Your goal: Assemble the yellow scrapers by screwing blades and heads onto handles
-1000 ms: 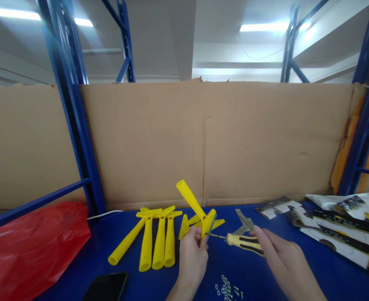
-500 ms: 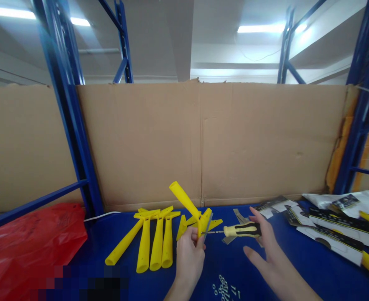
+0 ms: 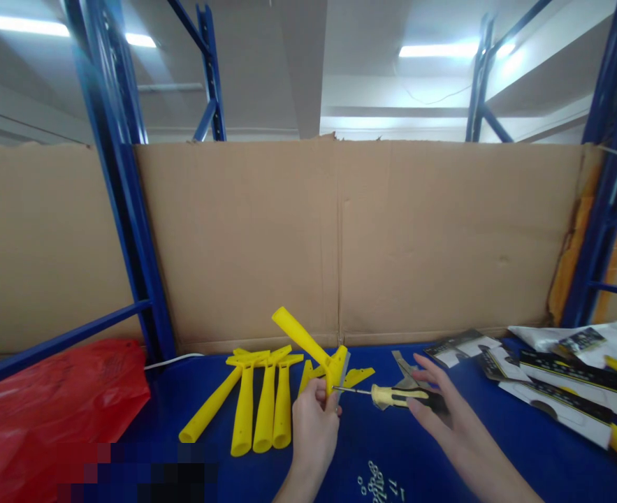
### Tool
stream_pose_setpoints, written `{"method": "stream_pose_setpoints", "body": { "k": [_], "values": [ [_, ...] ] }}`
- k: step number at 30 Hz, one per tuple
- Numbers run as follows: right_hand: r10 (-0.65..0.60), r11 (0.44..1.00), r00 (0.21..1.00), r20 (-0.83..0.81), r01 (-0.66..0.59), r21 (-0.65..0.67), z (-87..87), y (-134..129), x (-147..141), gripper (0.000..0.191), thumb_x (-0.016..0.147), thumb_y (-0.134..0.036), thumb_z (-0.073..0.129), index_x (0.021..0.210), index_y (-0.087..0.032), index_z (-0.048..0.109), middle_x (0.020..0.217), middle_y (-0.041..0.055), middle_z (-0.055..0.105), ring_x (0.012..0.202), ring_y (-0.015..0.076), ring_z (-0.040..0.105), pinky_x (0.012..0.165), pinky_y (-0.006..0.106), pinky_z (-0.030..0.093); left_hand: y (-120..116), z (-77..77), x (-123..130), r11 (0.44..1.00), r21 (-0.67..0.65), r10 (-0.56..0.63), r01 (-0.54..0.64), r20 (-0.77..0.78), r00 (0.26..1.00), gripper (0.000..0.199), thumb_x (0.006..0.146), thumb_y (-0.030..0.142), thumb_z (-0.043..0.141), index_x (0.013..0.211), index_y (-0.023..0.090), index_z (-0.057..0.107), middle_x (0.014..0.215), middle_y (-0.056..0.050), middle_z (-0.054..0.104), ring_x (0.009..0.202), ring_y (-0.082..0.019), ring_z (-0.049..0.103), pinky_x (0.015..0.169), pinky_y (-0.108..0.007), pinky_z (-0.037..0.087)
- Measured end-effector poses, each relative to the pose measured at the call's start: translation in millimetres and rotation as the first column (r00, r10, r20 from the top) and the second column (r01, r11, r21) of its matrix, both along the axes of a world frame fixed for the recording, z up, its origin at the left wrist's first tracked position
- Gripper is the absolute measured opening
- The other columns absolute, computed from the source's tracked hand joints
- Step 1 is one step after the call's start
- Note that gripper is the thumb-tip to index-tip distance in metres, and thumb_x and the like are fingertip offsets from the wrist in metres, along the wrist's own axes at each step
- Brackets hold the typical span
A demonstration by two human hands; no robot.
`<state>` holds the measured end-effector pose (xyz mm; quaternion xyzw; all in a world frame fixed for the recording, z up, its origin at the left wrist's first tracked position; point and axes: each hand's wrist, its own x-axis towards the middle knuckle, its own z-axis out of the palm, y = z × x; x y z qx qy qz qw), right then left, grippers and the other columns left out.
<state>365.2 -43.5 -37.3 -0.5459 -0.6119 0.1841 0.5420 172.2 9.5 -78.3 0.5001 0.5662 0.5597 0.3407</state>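
My left hand [image 3: 314, 426] is closed around the head of a yellow plastic scraper [image 3: 300, 332], whose hollow handle points up and to the left. A thin metal blade [image 3: 344, 367] lies along the scraper's head. My right hand [image 3: 452, 412] has its thumb against the black and cream handle of a screwdriver [image 3: 400, 397], with the fingers behind it. The screwdriver's shaft runs left, and its tip meets the scraper's head beside my left fingers. Loose metal blades [image 3: 407, 374] lie on the blue surface behind the screwdriver.
Several yellow scraper handles [image 3: 242, 412] lie left of my hands. Small metal screws or nuts [image 3: 374, 482] are scattered in front. Packaged scrapers [image 3: 564, 398] are at the right, a red plastic bag [image 3: 61, 412] at the left. A cardboard wall [image 3: 245, 237] stands behind, between blue posts.
My right thumb has come up onto the screwdriver handle, where before the fingers were spread apart around it. The handle end has dipped, and the scraper has tilted slightly left.
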Motion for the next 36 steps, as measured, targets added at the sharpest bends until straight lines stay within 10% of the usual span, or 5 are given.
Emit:
{"method": "stream_pose_setpoints", "body": {
  "k": [10,16,26,30,36],
  "values": [
    [0.116,0.993,0.966,-0.232,-0.105,0.058,10.6,-5,-10,0.084,0.075,-0.055,0.058,0.145,-0.023,0.022,0.118,0.0136,0.062,0.084,0.021,0.07,0.064,0.03,0.056,-2,-0.1,1,0.999,0.0,-0.04,0.04,-0.029,0.999,0.005,0.075,0.02,0.061,0.072,0.017,0.058,0.062,0.0,0.06,0.054,-0.014,0.06,0.048,-0.023,0.045],
    [-0.01,0.981,0.993,-0.117,-0.013,-0.191,17.7,-8,-2,0.06,0.08,-0.061,0.049,0.116,-0.015,0.059,0.041,-0.0051,0.052,0.034,0.0155,0.052,0.036,0.024,0.043,-6,4.9,4,0.998,0.004,-0.058,0.058,-0.018,0.998,0.003,0.074,0.018,0.061,0.072,0.016,0.059,0.063,0.0,0.061,0.055,-0.014,0.06,0.05,-0.023,0.045],
    [-0.025,0.993,1.0,0.008,0.025,-0.112,13.5,-7,1,0.041,0.08,-0.055,0.051,0.077,-0.018,0.067,0.039,-0.0039,0.049,0.036,0.0136,0.049,0.037,0.022,0.039,-7,8.1,7,0.997,-0.019,-0.073,0.074,0.058,0.996,0.005,0.071,0.017,0.064,0.072,0.015,0.059,0.065,-0.001,0.061,0.055,-0.014,0.061,0.049,-0.024,0.047],
    [0.045,0.998,0.998,-0.034,-0.043,0.054,8.1,-3,1,0.054,0.07,-0.04,0.061,0.12,-0.02,0.055,0.076,0.0012,0.066,0.062,0.0163,0.064,0.053,0.022,0.05,-7,12.8,5,0.997,-0.04,-0.058,0.062,0.099,0.993,0.004,0.073,0.015,0.061,0.074,0.014,0.058,0.066,-0.001,0.061,0.054,-0.014,0.061,0.046,-0.023,0.046],
    [0.221,0.917,0.97,0.106,-0.169,-0.362,10.0,0,4,0.039,0.079,-0.045,0.052,0.104,-0.019,0.066,0.06,0.0004,0.064,0.034,0.0113,0.048,0.034,0.023,0.038,-8,17.0,1,0.995,-0.064,-0.068,0.076,0.126,0.99,0.004,0.074,0.013,0.059,0.078,0.012,0.058,0.065,-0.001,0.061,0.054,-0.014,0.062,0.044,-0.022,0.045]
  ]
}}
